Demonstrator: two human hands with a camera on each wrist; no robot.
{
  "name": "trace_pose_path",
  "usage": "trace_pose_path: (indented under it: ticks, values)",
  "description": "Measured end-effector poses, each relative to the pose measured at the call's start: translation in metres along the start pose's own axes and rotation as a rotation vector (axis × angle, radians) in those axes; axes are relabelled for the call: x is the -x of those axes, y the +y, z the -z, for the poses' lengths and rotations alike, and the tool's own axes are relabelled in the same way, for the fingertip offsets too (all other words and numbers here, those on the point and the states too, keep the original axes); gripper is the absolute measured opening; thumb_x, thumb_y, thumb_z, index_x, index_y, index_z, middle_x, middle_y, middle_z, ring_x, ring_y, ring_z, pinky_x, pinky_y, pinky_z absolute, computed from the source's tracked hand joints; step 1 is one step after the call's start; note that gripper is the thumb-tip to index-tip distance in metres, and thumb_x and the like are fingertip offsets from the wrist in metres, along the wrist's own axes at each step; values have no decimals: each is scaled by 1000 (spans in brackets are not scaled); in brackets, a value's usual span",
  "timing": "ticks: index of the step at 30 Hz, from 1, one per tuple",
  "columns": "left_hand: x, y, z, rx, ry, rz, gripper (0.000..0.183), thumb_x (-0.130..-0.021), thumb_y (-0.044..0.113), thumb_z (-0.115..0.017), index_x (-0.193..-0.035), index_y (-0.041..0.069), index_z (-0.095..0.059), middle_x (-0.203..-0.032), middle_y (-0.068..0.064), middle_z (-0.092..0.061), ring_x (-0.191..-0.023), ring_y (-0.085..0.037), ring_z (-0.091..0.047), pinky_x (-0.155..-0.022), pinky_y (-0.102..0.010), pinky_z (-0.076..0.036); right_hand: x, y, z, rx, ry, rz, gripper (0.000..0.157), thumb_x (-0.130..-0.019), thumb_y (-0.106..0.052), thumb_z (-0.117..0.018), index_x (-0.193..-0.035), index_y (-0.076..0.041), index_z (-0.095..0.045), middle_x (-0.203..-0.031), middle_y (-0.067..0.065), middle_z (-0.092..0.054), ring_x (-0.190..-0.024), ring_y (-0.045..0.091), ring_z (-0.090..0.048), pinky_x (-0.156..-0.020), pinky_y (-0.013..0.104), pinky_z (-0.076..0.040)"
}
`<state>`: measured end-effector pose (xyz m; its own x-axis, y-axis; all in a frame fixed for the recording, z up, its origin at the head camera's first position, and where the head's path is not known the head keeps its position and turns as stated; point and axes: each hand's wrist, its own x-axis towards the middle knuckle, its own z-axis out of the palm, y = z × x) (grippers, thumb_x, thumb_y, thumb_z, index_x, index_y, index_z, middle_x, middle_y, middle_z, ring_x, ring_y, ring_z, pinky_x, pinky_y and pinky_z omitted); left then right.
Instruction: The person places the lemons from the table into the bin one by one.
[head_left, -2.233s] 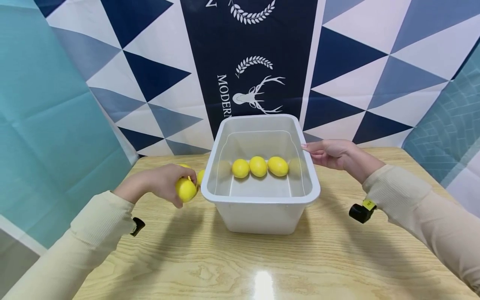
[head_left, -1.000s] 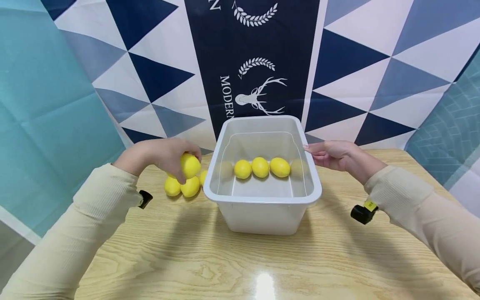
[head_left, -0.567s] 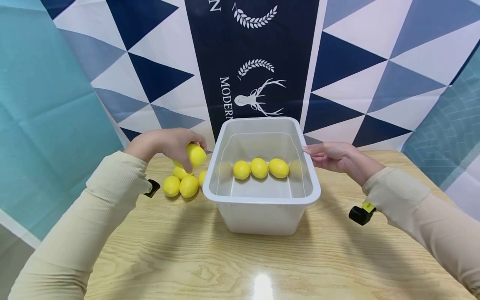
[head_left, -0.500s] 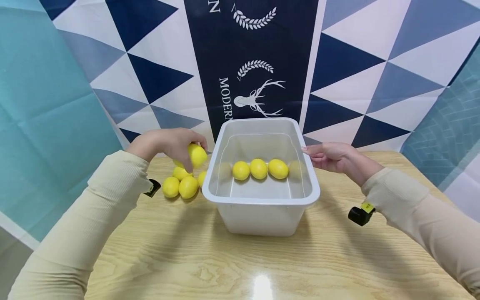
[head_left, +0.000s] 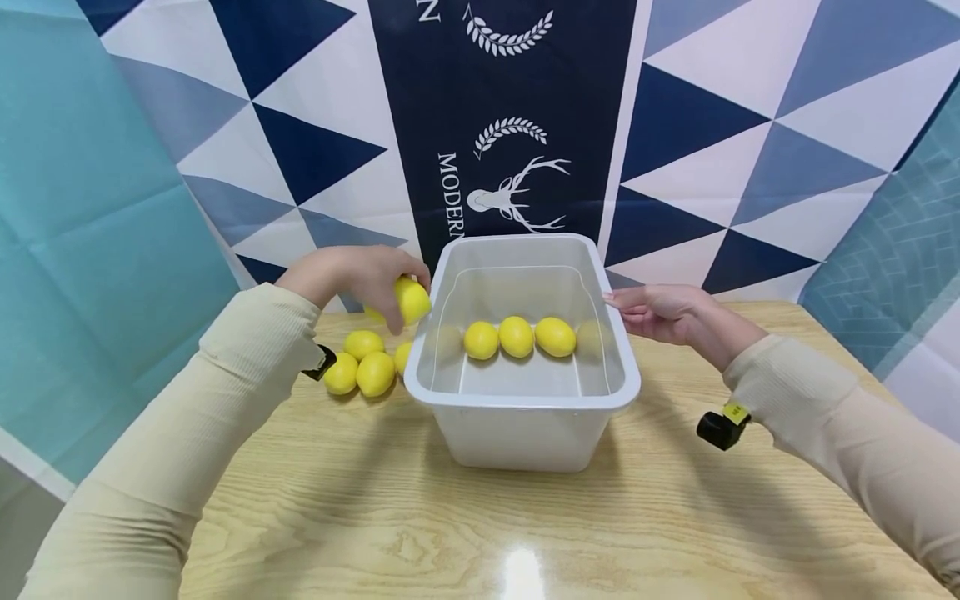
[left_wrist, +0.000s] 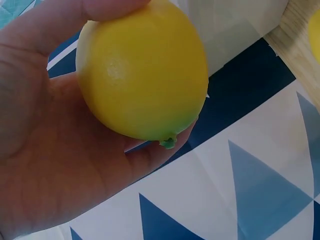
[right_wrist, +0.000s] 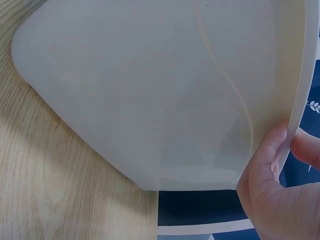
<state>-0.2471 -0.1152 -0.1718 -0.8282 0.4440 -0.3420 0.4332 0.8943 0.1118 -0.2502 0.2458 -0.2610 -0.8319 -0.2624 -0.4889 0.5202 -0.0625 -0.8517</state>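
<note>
Head view: left hand (head_left: 367, 275) above the desk (head_left: 360, 525), at the left side of a light-grey plastic bin (head_left: 521, 437). Its grip is clamped round a yellow lemon (head_left: 414, 300), which is raised off the desk; in this view the fruit's edge meets the bin's left rim. Whether they touch: cannot tell. Left wrist view agrees, fruit held between the digits; a green stem nub (left_wrist: 168, 143) shows at one end, skin greenish around it.

Right hand (head_left: 663, 315) at the opposite rim. Right wrist view: grip pinches the rim, digits on both sides of it.

Bin stands upright on the desk. Inside, on its floor, a row of three lemons (head_left: 517, 337). Outside, left of it, four desk lemons (head_left: 376, 374): three bunched together, the fourth partly hidden by the bin.

Also noted: beige sleeves (head_left: 840, 408) on both arms; black wrist device (head_left: 720, 429) below the right cuff; patterned cloth (head_left: 517, 83) behind, with deer head and "MODERN" lettering.
</note>
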Motion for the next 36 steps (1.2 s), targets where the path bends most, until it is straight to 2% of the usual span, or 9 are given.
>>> trace_pose_path:
  ticks: [7,12,14,28,36]
  values:
    - [-8,8,7,-6,6,-33,53,-71,11,-79,-119,19,-58,-118,-6,-58,-105,-26,-52,-92,-39,-50,1,-1,0,20,5,-1,22,-89,-12,-66,-106,-14,-53,-86,-3,-68,-80,8,-65,-80,18,-58]
    - [-14,15,10,-1,20,-46,52,-72,10,-77,-119,20,-58,-120,-5,-57,-107,-26,-51,-95,-40,-49,2,-2,1,24,3,5,5,-89,-12,-65,-91,-16,-63,-85,-3,-68,-80,8,-66,-79,18,-58]
    - [-17,17,11,-3,26,-44,53,-72,10,-77,-120,20,-58,-122,-5,-56,-109,-26,-50,-96,-40,-49,2,-2,1,31,1,9,6,-90,-12,-65,-86,-17,-65,-85,-3,-68,-79,8,-66,-79,18,-58]
    - [-38,29,7,-13,69,-62,56,-71,11,-75,-123,18,-56,-123,-4,-57,-109,-24,-51,-96,-39,-48,1,-3,0,29,3,4,10,-90,-12,-65,-82,-17,-68,-83,-3,-70,-77,8,-68,-77,18,-58]
    - [-50,36,3,-19,84,-71,55,-72,13,-75,-123,19,-56,-121,-2,-57,-108,-23,-51,-95,-37,-49,3,-3,-1,17,22,-10,6,-87,-12,-69,-83,-16,-67,-83,-2,-69,-78,8,-67,-78,19,-58]
